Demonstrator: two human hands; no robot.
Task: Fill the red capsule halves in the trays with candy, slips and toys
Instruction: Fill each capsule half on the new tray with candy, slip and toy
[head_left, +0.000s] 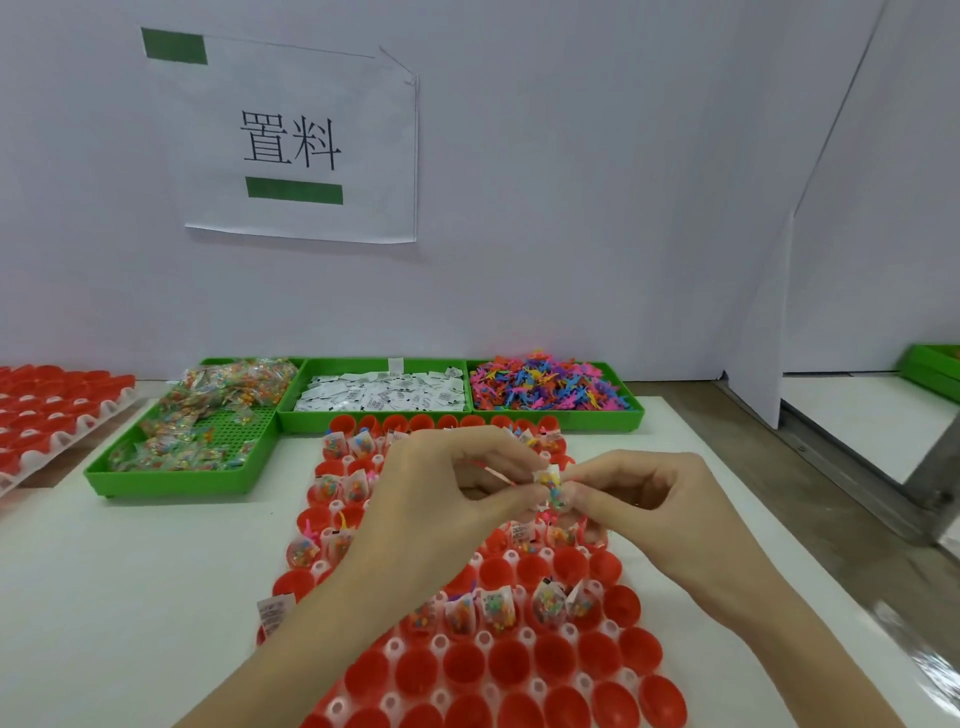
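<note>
A white tray of red capsule halves (519, 670) lies on the table before me. Halves in its far rows and one middle row hold candy packets, slips and toys; the near halves hold nothing. Above the tray's middle, my left hand (441, 499) and my right hand (644, 499) meet, both pinching a small candy packet (553, 486) with a slip and a thin toy piece between the fingertips. Three green bins stand behind: candy packets (202, 426), white slips (379, 395), coloured toys (550, 389).
A second tray of red capsule halves (47, 410) sits at the far left. A white wall with a paper sign (291, 140) rises behind the bins. A white partition (758, 322) stands at right, with another green bin (935, 369) beyond it.
</note>
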